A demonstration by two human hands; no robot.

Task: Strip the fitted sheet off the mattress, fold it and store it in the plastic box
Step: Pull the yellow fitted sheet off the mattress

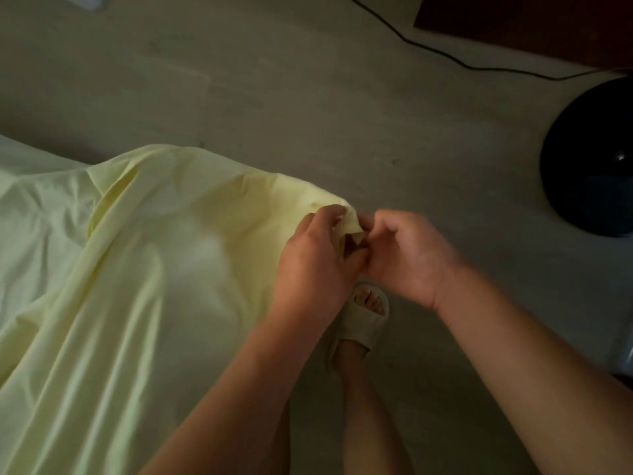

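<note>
The pale yellow fitted sheet (144,269) drapes across the left half of the view, hanging in long folds toward the lower left. Its corner rises to a point near the middle, where both hands meet. My left hand (315,262) grips the corner with curled fingers from the left. My right hand (407,255) pinches the same corner from the right, its fingertips against the left hand. The mattress is hidden under the sheet. The plastic box does not show in this view.
Grey floor (308,114) fills the upper part. A black cable (445,54) runs across the top right beside dark wooden furniture (531,22). A round dark object (592,159) sits at the right edge. My foot in a beige slipper (359,323) stands below the hands.
</note>
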